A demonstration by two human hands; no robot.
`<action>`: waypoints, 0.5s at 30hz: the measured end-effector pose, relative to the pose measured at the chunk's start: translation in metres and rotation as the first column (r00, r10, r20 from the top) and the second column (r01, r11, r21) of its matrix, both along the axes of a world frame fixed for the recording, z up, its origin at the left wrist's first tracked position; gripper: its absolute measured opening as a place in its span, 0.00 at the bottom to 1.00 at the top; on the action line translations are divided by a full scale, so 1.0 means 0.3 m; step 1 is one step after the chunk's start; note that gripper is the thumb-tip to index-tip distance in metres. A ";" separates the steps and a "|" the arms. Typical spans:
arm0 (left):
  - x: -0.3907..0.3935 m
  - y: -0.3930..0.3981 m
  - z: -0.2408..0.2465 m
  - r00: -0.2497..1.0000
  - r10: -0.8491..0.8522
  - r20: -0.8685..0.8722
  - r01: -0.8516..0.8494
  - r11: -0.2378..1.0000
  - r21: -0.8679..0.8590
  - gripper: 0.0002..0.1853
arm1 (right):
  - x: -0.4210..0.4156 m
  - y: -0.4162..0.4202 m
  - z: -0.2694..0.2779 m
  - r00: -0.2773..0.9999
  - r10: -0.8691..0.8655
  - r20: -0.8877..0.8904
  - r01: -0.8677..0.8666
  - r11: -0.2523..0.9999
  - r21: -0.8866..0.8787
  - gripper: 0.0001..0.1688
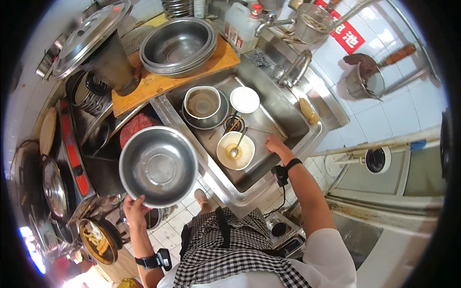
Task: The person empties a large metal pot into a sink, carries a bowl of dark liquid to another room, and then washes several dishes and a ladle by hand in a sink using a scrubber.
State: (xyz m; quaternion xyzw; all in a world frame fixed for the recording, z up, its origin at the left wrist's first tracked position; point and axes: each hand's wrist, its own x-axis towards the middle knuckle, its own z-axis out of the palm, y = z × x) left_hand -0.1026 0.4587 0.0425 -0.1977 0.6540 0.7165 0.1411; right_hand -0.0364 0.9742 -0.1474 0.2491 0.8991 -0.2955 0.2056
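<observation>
My left hand (135, 210) grips the near rim of a large stainless steel bowl (158, 166), held left of the sink's edge. Over the right side of the steel sink (293, 129) is my right hand (274, 143), its fingers curled; whether it holds anything is unclear. Left of it sits a white bowl (223, 153) with yellowish residue and a metal spoon (237, 145). A small white dish (245, 100) lies farther back. Beside it, a squarish white bowl (202, 103) of brownish liquid rests in a metal basin (225, 118). Chopsticks (236, 123) lie around the drain.
Stacked steel basins (178, 46) stand on a wooden board (225, 59) behind the sink. A faucet (296, 70) rises at the back right, near steel wool (258, 59) and a plastic jug (239, 27). A tall pot (111, 66) stands back left, beside a metal lid (92, 39).
</observation>
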 end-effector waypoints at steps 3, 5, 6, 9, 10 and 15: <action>0.122 -0.062 -0.007 0.983 0.179 -0.041 -0.182 0.980 -0.078 0.08 | -0.138 -0.055 -0.028 0.971 0.019 0.238 0.011 0.992 -0.128 0.13; 0.208 -0.019 0.018 0.963 0.263 -0.058 -0.268 0.956 -0.116 0.07 | -0.179 -0.115 -0.035 0.937 -0.009 0.350 0.057 0.990 -0.127 0.13; 0.246 0.030 0.052 0.949 0.311 -0.058 -0.316 0.941 -0.120 0.06 | -0.178 -0.104 -0.086 0.932 0.031 0.361 0.051 0.976 -0.214 0.14; 0.372 0.114 0.054 0.878 0.475 -0.053 -0.478 0.872 -0.102 0.05 | -0.200 -0.119 -0.154 0.937 0.137 0.322 -0.037 0.953 -0.300 0.16; 0.403 0.132 0.053 0.870 0.492 -0.027 -0.491 0.864 -0.111 0.05 | -0.198 -0.121 -0.163 0.940 0.165 0.298 -0.074 0.953 -0.294 0.16; 0.493 0.252 0.110 0.849 0.529 0.009 -0.527 0.847 -0.070 0.05 | -0.225 -0.081 -0.221 0.987 0.083 0.137 -0.033 0.942 -0.333 0.16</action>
